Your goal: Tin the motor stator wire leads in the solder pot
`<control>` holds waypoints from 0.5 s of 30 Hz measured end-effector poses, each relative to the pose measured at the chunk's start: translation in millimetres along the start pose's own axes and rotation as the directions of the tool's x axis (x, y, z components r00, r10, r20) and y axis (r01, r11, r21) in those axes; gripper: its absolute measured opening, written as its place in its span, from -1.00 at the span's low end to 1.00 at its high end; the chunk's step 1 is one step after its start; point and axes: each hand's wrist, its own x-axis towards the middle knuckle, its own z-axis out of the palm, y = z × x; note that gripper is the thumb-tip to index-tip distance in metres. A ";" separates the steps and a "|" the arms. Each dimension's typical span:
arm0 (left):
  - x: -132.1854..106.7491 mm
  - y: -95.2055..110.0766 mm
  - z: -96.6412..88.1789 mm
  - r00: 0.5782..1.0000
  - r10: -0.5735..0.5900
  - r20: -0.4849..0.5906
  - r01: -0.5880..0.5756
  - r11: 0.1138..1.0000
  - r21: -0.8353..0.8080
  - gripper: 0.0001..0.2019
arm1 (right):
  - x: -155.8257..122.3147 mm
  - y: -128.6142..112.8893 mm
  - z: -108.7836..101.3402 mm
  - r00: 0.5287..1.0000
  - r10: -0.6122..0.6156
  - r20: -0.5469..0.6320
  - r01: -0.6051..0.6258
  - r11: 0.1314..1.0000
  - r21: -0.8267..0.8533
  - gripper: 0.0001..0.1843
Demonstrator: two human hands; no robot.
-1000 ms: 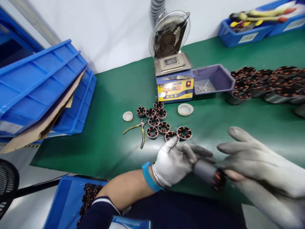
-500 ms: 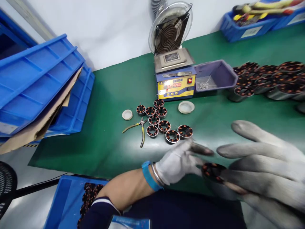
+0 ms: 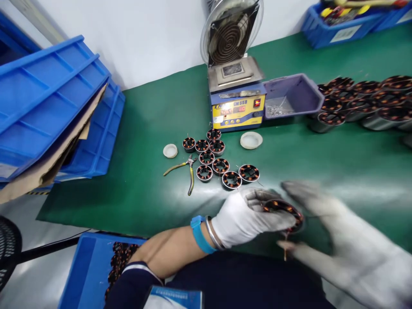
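One wound ring (image 3: pixel 295 211) is grasped by the left hand (image 3: pixel 243 219), perhaps tilted to bare its hanging wire (image 3: pixel 285 254); the blurred right hand (image 3: pixel 343 236) spreads wide just right, touch unclear.

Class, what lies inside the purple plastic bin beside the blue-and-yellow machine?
Thin, silvery pieces lie scattered on the floor of the bin. The near wall hides any floor directly behind it; what lies there cannot be seen.
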 end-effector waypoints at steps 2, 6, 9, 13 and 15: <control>-0.6 0.8 0.0 0.999 0.044 0.031 -0.047 0.992 0.119 -0.35 | 3.0 -7.7 12.4 0.999 -0.038 0.019 0.037 0.999 0.025 -0.41; -4.5 5.6 -3.5 0.974 0.205 0.093 -0.224 0.854 0.470 -0.19 | 8.5 -11.3 13.2 1.000 0.026 0.016 -0.026 0.998 0.054 -0.58; -6.2 10.2 -7.0 0.916 0.323 0.237 -0.389 0.576 0.719 -0.20 | 10.7 -6.6 1.1 0.999 -0.052 0.011 0.052 0.999 -0.012 -0.61; -8.9 16.3 -9.9 0.943 0.241 0.231 -0.312 0.393 0.865 -0.64 | 9.0 0.7 -7.8 0.994 -0.095 -0.060 0.091 0.994 -0.062 -0.60; -11.9 21.0 -11.8 0.957 0.123 0.263 -0.285 0.569 0.772 -0.64 | 7.1 3.0 -8.5 0.993 -0.075 -0.086 0.067 0.994 -0.084 -0.61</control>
